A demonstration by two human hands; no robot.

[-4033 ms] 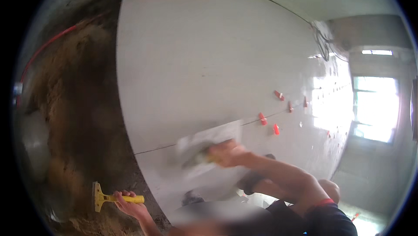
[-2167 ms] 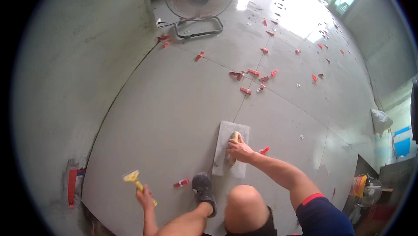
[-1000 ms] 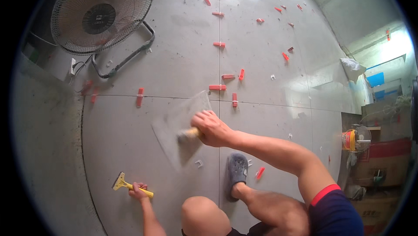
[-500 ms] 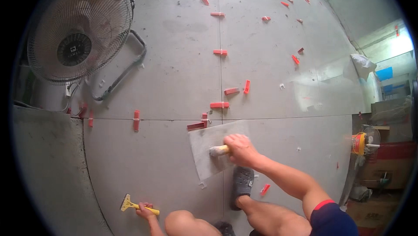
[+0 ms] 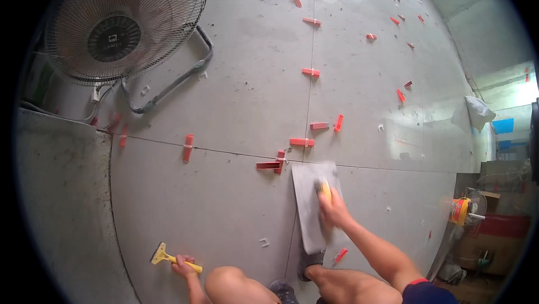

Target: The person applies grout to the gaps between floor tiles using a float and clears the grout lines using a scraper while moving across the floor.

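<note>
My right hand (image 5: 333, 209) is wrapped round the yellow handle of a flat trowel (image 5: 306, 203) with a rectangular grey plate. The plate is tilted over the joint between two grey floor tiles and partly covers my right shoe. Some motion blur softens the hand and handle. At the lower left, my left hand (image 5: 183, 266) grips a yellow scraper (image 5: 163, 255) by its handle, the wide blade pointing left, just above the tile. Beyond the trowel, red levelling wedges (image 5: 279, 162) sit at the crossing of the tile joints.
A large fan (image 5: 129, 29) on a tube stand fills the far left. A raised concrete edge (image 5: 67, 203) runs along the left. More red wedges (image 5: 302, 142) and white clips (image 5: 264, 243) lie about the tiles. Cardboard boxes (image 5: 488, 248) and a yellow-red roll (image 5: 460, 211) are at the right.
The trowel has turned and come nearer to me, its plate now steeper and narrower in view. The left hand with the scraper has hardly moved. My view has swung slightly left.
</note>
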